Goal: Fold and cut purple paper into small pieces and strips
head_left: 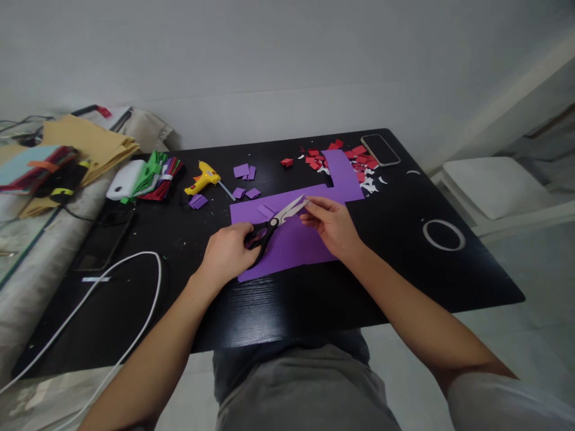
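Note:
Black-handled scissors are in my left hand, whose fingers wrap the handle loops. Their blades are parted and point up and right toward my right hand. That hand pinches a small purple paper piece near the blade tips. Beneath both hands lies a large purple paper sheet. A small folded purple strip rests on the sheet beside the blades. Another purple paper strip lies behind, over red paper pieces and white scraps.
A yellow glue gun and small purple pieces lie behind the sheet. One phone is at the back right, a tape ring at the right. A white cable loops at the left near bundled coloured strips.

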`<state>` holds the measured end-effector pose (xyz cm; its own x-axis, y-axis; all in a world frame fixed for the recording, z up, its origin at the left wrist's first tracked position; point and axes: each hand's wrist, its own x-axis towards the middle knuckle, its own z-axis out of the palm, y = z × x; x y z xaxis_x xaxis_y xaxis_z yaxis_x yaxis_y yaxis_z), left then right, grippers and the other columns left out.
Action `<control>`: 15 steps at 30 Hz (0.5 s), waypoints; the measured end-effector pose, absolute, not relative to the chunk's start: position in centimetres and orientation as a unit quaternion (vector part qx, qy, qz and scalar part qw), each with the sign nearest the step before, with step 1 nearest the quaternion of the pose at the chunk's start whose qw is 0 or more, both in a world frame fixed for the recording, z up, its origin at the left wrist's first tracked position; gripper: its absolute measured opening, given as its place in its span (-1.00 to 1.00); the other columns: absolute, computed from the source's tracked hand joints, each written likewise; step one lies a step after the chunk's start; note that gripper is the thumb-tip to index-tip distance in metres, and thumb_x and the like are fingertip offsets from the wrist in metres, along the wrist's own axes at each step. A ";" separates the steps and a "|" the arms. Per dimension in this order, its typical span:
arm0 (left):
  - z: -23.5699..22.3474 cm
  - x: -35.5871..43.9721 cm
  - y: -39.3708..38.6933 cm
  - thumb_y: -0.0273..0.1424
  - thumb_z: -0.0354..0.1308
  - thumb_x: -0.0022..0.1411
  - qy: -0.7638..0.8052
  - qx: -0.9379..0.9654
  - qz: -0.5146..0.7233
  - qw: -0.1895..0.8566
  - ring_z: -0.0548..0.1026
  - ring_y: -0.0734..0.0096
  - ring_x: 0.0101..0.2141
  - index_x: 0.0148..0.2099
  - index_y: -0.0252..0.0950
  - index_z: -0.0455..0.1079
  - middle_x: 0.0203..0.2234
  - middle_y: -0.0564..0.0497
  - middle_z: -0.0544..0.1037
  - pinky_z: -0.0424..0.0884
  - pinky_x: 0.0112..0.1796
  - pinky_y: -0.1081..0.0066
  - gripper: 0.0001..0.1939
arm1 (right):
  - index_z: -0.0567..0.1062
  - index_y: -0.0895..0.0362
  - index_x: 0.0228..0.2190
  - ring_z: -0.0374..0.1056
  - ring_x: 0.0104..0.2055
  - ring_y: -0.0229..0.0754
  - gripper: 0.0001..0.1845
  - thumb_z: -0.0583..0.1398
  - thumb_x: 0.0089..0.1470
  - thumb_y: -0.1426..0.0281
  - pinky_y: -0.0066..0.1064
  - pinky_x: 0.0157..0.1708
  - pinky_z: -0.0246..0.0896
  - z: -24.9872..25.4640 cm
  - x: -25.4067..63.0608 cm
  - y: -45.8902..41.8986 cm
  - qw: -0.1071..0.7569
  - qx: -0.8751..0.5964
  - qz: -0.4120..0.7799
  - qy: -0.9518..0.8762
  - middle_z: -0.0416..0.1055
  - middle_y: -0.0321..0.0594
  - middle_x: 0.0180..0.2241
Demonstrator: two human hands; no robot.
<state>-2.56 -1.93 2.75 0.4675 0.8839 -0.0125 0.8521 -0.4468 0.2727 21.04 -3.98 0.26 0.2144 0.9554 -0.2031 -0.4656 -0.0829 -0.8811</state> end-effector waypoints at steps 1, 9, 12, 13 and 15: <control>2.8 -2.5 -1.9 -0.22 0.16 0.23 0.513 0.848 0.061 0.122 0.57 0.16 -0.34 -0.37 -0.22 0.38 -0.41 -0.06 0.61 0.26 -0.35 0.34 -0.80 | 0.67 0.05 -0.38 0.53 -0.42 -0.28 -0.74 0.53 -0.17 0.29 -0.42 -0.31 0.54 0.3 21.0 -4.0 0.624 -0.466 0.570 -0.262 0.59 -0.34 -0.45; 3.0 -2.4 -2.1 -0.28 0.14 0.25 0.515 0.846 0.039 0.132 0.59 0.13 -0.34 -0.36 -0.23 0.41 -0.36 -0.10 0.65 0.20 -0.37 0.32 -0.83 | 0.67 0.06 -0.40 0.53 -0.44 -0.30 -0.73 0.54 -0.20 0.30 -0.46 -0.34 0.53 0.4 20.9 -4.0 0.627 -0.461 0.573 -0.257 0.58 -0.35 -0.48; 3.1 -2.4 -2.0 -0.28 0.14 0.27 0.515 0.846 0.034 0.135 0.60 0.14 -0.33 -0.35 -0.23 0.43 -0.36 -0.10 0.65 0.21 -0.36 0.33 -0.82 | 0.66 0.06 -0.39 0.53 -0.43 -0.30 -0.72 0.54 -0.19 0.29 -0.45 -0.33 0.53 0.3 20.9 -4.0 0.626 -0.464 0.571 -0.259 0.58 -0.35 -0.47; 3.1 -2.4 -2.0 -0.27 0.14 0.27 0.516 0.845 0.033 0.136 0.59 0.14 -0.33 -0.35 -0.23 0.44 -0.37 -0.10 0.65 0.21 -0.36 0.33 -0.81 | 0.66 0.06 -0.38 0.54 -0.43 -0.29 -0.72 0.54 -0.19 0.29 -0.45 -0.32 0.53 0.3 20.9 -4.0 0.625 -0.463 0.571 -0.260 0.59 -0.35 -0.47; 3.1 -2.4 -2.0 -0.26 0.14 0.28 0.517 0.843 0.034 0.143 0.59 0.15 -0.34 -0.35 -0.23 0.44 -0.38 -0.10 0.65 0.21 -0.36 0.33 -0.80 | 0.66 0.05 -0.39 0.54 -0.42 -0.29 -0.72 0.54 -0.19 0.29 -0.44 -0.33 0.54 0.2 20.9 -4.0 0.624 -0.462 0.573 -0.261 0.59 -0.35 -0.46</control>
